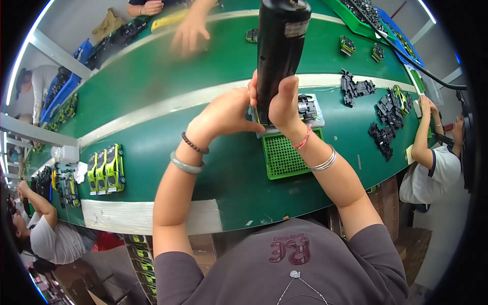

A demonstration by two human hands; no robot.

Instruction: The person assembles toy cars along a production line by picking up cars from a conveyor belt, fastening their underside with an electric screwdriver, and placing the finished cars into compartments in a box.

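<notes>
My right hand (285, 104) is wrapped around a black electric screwdriver (281, 48), held upright over a pale fixture (317, 114). In the fixture, a black toy car chassis (306, 108) shows beside my right hand. My left hand (229, 112) curves around the tool's lower end, its thumb reaching down to the fixture's near edge. The left fingertips and whatever lies between them are hidden behind the screwdriver, as is its tip. Just below the fixture, a green perforated basket (287, 162) rests on the green table (234, 178).
Three yellow-green toy cars (105, 170) stand at left. Black chassis parts (389, 112) lie at right. Across the table, a co-worker's blurred hand (190, 33) reaches in. A green bin (351, 15) stands far right, near a black cable (432, 76). Other people sit at both sides.
</notes>
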